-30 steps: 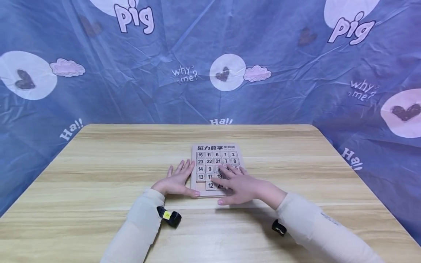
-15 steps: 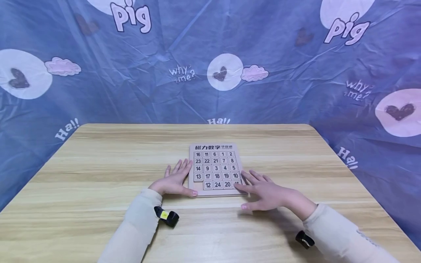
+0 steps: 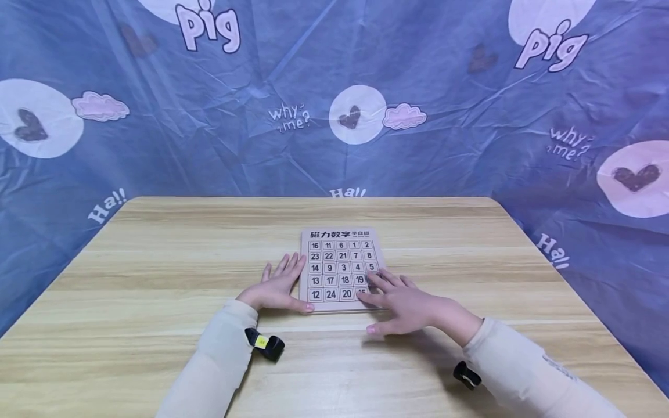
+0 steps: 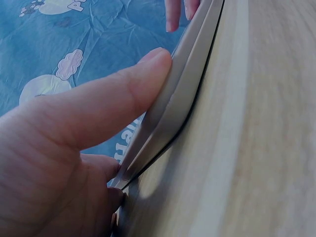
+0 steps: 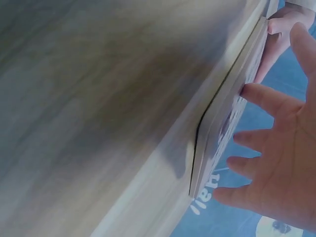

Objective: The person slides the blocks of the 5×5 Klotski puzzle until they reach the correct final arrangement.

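A sliding number puzzle (image 3: pixel 342 267) lies flat on the table, its numbered tiles facing up. My left hand (image 3: pixel 277 290) rests at its left edge, fingers spread and fairly straight, the thumb (image 4: pixel 148 81) touching the front-left corner. Over the lower right of the board is my right hand (image 3: pixel 405 305), its index fingertip on the 15 tile (image 3: pixel 362 292) in the bottom row. In the right wrist view the other fingers (image 5: pixel 252 140) of that hand are extended and spread above the board. The lower right corner of the tiles is hidden beneath this hand.
A wood-grain table (image 3: pixel 183 249) surrounds the puzzle. Behind it hangs a blue printed cloth (image 3: pixel 235 157). A small black wrist camera (image 3: pixel 272 347) is strapped to the left sleeve, and another black camera (image 3: pixel 467 375) to the right one.
My right hand moved right off the tiles, then back left with its index finger on the 15 tile. The bottom row slid left, filling the lower left gap. My left hand stayed in place.
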{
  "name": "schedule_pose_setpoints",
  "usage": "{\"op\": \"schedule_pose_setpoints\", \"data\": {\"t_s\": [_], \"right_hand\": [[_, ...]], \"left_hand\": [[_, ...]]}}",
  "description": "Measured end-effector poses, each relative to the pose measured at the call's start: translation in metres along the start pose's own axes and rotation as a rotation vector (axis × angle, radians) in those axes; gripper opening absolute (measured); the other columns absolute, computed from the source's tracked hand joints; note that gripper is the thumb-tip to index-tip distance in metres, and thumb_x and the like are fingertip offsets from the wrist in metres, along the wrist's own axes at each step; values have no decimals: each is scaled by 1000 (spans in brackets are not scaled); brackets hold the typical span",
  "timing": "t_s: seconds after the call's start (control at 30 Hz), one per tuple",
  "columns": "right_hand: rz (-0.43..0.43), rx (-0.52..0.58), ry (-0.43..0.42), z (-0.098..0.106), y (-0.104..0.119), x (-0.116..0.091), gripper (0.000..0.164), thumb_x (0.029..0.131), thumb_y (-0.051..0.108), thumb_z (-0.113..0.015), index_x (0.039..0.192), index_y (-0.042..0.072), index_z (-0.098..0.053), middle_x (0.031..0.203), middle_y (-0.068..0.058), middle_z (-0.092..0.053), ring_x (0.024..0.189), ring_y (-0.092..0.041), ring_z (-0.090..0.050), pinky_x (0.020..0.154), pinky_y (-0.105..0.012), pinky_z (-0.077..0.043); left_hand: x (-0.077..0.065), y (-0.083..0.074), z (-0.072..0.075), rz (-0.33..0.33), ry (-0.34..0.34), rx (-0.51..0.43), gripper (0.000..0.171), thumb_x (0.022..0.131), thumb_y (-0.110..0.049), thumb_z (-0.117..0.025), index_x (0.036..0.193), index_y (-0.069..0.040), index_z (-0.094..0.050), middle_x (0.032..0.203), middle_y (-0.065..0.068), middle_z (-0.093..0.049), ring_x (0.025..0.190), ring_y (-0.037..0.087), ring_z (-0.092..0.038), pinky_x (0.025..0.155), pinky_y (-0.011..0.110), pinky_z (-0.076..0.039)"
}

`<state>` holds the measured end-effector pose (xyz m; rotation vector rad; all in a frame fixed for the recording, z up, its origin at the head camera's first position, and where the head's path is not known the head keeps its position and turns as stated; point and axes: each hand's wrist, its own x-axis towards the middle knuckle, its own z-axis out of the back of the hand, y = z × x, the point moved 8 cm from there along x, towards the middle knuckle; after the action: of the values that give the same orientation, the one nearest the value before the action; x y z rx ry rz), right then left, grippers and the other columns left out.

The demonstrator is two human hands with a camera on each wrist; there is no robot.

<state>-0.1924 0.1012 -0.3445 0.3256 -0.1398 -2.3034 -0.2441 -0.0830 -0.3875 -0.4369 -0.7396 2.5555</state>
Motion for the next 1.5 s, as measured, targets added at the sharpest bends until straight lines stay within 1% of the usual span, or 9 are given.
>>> {"op": "schedule_pose_setpoints", "data": {"t_s": [0.2, 0.43, 0.57, 0.67, 0.8, 1.03, 1.23, 1.37, 1.5], "right_hand": [[-11, 8, -4, 3, -6, 6, 73, 77, 62, -43, 131, 13, -39, 139, -21, -11, 123, -43, -7, 89, -64, -11], [-140, 23, -45, 7, -35, 17, 83, 73, 62, -48, 135, 11, -29, 139, -24, -11, 123, -43, -6, 89, -64, -11], [-199, 11, -42, 5, -48, 20, 86, 72, 63, -50, 135, 8, -28, 138, -24, -12, 123, -43, -7, 90, -63, -11], [-220, 13, -30, 4, -51, 19, 87, 72, 64, -49, 136, 8, -27, 138, -24, -12, 123, -44, -8, 91, -63, -11], [-210, 25, -26, 3, -49, 16, 88, 72, 65, -48, 136, 8, -27, 138, -24, -12, 123, -44, -7, 91, -63, -10], [-137, 43, -45, 0, -38, 7, 87, 73, 63, -48, 134, 3, -29, 137, -28, -13, 121, -47, -8, 88, -66, -11], [-128, 27, -22, -3, -35, 2, 87, 73, 65, -45, 135, 6, -28, 138, -25, -12, 123, -44, -7, 89, -65, -10], [-134, 7, -25, -1, -35, 4, 85, 73, 65, -44, 135, 8, -29, 138, -23, -13, 123, -43, -8, 89, -64, -12], [-124, 15, -36, 6, -28, 13, 85, 73, 65, -44, 136, 10, -27, 139, -22, -13, 123, -43, -9, 90, -64, -11]], "left_hand": [[0, 0, 0, 2, 4, 3, 113, 61, -54, -67, 139, -10, 2, 142, 12, 7, 127, 25, 13, 94, 50, 15], [0, -1, 0, 7, 10, -9, 113, 61, -53, -67, 139, -10, 2, 142, 12, 8, 126, 24, 14, 94, 49, 16], [0, -1, 0, 9, 8, -11, 113, 61, -53, -68, 139, -10, 1, 142, 12, 8, 126, 24, 14, 94, 49, 16], [0, -1, 0, 8, 8, -3, 113, 61, -53, -67, 139, -11, 2, 142, 11, 8, 126, 24, 14, 94, 49, 16], [1, -2, 1, -5, 1, 5, 112, 61, -54, -67, 139, -11, 2, 142, 12, 7, 126, 25, 14, 94, 50, 15], [1, 0, 0, 1, 4, 3, 113, 61, -55, -67, 139, -11, 2, 142, 11, 7, 126, 24, 14, 94, 49, 16], [1, 1, 0, 5, 3, 2, 113, 60, -56, -67, 139, -11, 1, 142, 11, 7, 126, 24, 13, 94, 49, 16], [1, 1, 0, 6, 6, 10, 113, 60, -56, -66, 139, -10, 2, 142, 11, 8, 126, 24, 14, 94, 49, 16], [0, 0, -1, 6, 9, 9, 113, 61, -55, -66, 139, -10, 2, 142, 11, 8, 126, 24, 14, 94, 49, 16]]}}
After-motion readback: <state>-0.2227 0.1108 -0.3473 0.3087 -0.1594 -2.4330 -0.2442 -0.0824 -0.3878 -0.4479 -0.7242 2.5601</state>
